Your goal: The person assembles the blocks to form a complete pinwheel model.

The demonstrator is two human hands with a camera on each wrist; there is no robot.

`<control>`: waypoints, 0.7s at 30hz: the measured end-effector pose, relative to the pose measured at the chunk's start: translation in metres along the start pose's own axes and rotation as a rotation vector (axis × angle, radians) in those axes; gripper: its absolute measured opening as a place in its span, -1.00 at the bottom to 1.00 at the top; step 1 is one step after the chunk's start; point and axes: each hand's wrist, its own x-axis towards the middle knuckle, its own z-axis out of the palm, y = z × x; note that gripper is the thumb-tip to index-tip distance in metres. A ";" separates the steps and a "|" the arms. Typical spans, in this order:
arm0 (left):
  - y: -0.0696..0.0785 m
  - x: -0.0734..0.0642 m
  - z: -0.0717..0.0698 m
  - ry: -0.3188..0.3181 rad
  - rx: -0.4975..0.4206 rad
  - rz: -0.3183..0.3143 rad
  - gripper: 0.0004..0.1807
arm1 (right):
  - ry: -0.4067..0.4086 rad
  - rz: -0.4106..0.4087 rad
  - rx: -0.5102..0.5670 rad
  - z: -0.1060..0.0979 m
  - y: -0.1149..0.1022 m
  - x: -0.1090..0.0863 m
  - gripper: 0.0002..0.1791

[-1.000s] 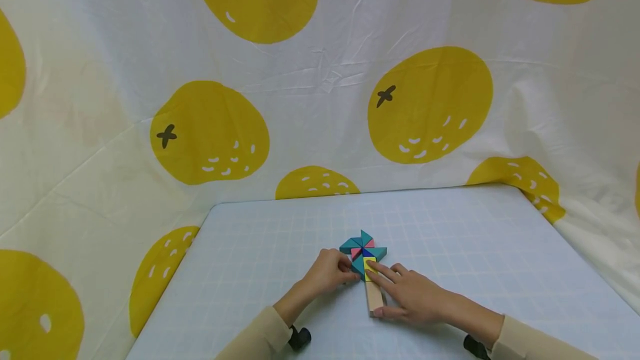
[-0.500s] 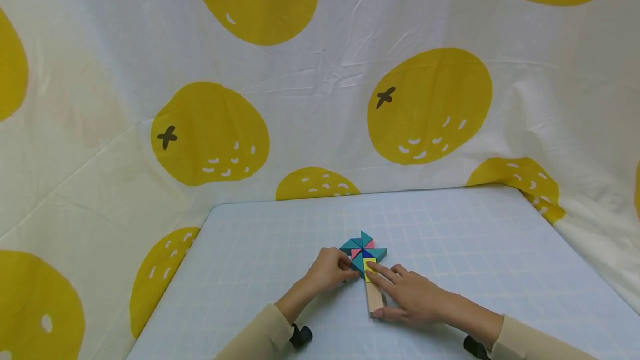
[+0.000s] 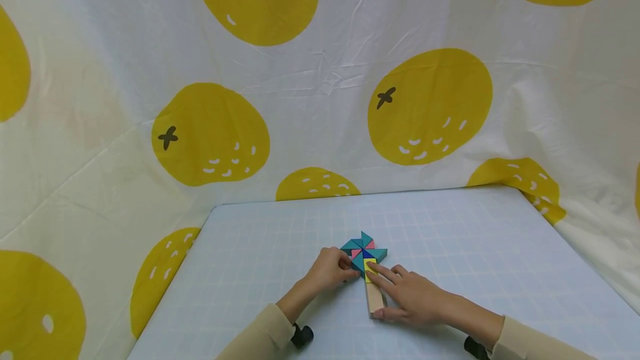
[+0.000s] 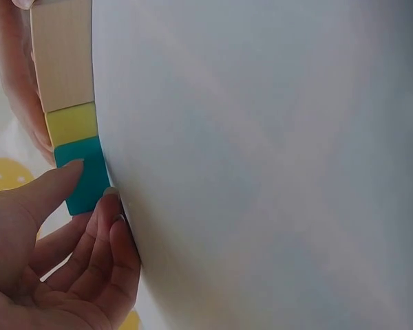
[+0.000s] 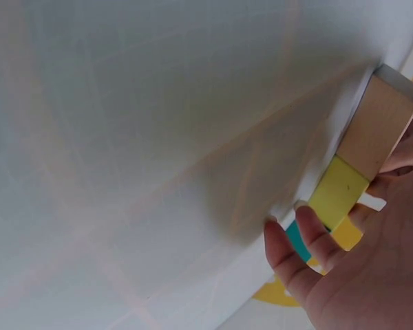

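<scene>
On the table lies a pinwheel shape of wooden blocks [image 3: 366, 253], with teal, pink and dark blue triangles meeting at its centre. Below it, a yellow block [image 5: 339, 191] and a long plain wooden block [image 3: 373, 295] line up end to end like a stem. My left hand [image 3: 327, 269] pinches the lower teal triangular block [image 4: 86, 180], its thumb on the side face and fingertips at the far corner. My right hand [image 3: 415, 296] reaches in from the right with straight fingers on the yellow block and its thumb against the plain block's near end.
A pale blue gridded cloth [image 3: 280, 232] covers the table. Behind and to the left hangs a white curtain [image 3: 320, 110] with large yellow fruit prints. Black wrist cameras sit under both beige sleeves [image 3: 257, 332].
Both hands stay at the blocks with almost no movement. The pinwheel and stem keep their layout; the whole view has shifted very slightly.
</scene>
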 end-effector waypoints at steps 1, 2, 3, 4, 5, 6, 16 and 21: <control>0.000 0.000 0.000 0.000 -0.002 -0.005 -0.78 | 0.002 -0.003 0.001 0.000 0.000 0.000 -0.05; -0.001 0.000 0.001 0.000 -0.003 -0.007 -0.78 | 0.002 -0.004 0.001 0.000 0.000 0.000 -0.05; -0.001 0.000 0.001 0.001 -0.004 -0.007 -0.78 | 0.000 -0.003 0.001 0.000 0.000 0.000 -0.05; -0.001 0.000 0.001 0.002 -0.005 -0.007 -0.78 | -0.002 -0.001 0.002 0.000 0.000 0.000 -0.05; -0.001 0.000 0.001 0.004 -0.006 -0.006 -0.78 | -0.004 0.000 0.003 0.000 0.000 0.001 -0.04; -0.001 0.000 0.001 0.005 -0.005 -0.006 -0.78 | -0.006 0.002 0.005 -0.001 0.000 0.001 -0.04; -0.001 -0.009 -0.005 0.003 0.011 -0.027 -0.67 | -0.032 0.036 0.033 0.001 0.001 0.004 -0.01; -0.003 -0.021 -0.020 -0.014 -0.001 0.004 -0.65 | -0.021 0.043 0.054 -0.004 0.002 0.001 0.00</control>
